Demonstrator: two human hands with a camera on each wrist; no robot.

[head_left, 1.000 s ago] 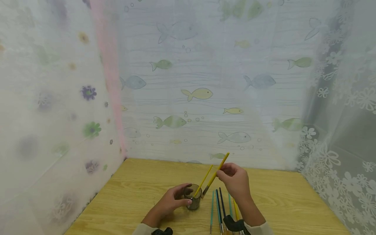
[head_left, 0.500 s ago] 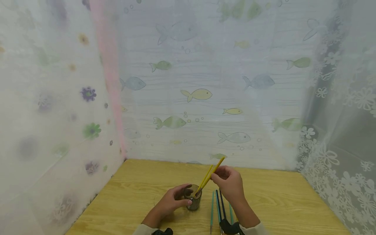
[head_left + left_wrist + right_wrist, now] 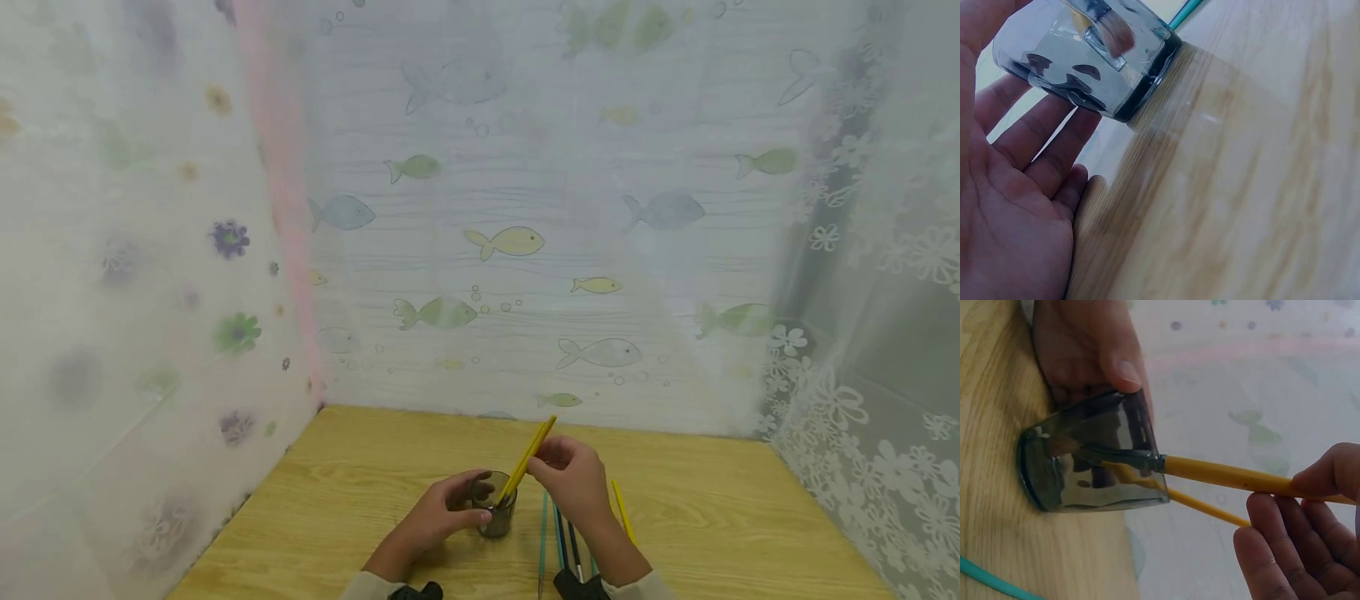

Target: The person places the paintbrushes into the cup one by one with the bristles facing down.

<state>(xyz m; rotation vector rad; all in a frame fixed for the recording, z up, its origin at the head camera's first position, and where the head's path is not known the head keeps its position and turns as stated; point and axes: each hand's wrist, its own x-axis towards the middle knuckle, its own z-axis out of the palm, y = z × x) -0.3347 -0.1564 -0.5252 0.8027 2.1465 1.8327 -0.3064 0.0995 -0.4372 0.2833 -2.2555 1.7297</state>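
Note:
A smoky, see-through glass point(image 3: 492, 523) stands on the wooden table, steadied by my left hand point(image 3: 435, 517), whose thumb and fingers go round its side. My right hand point(image 3: 576, 479) pinches the yellow handle of a thick paintbrush point(image 3: 1229, 474) between thumb and fingers. That brush slants into the glass, its metal collar at the rim and its bristles point(image 3: 1113, 34) inside, above the bottom. A thinner yellow-handled paintbrush point(image 3: 1207, 509) leans in the same glass beside it; in the right wrist view it passes close to my right fingertips, and I cannot tell whether they touch.
Several paintbrushes lie on the table near my right forearm: a teal one point(image 3: 543, 542), dark ones point(image 3: 574, 550) and a yellow one point(image 3: 623, 510). Behind the wooden table point(image 3: 360, 450) hangs a fish-patterned sheet point(image 3: 525, 167), with flowered sheets point(image 3: 172, 333) at the sides.
My right hand has moved left and down, bringing the thick paintbrush from beside the glass into it. My left hand stays at the glass. A yellow brush on the table has come into sight.

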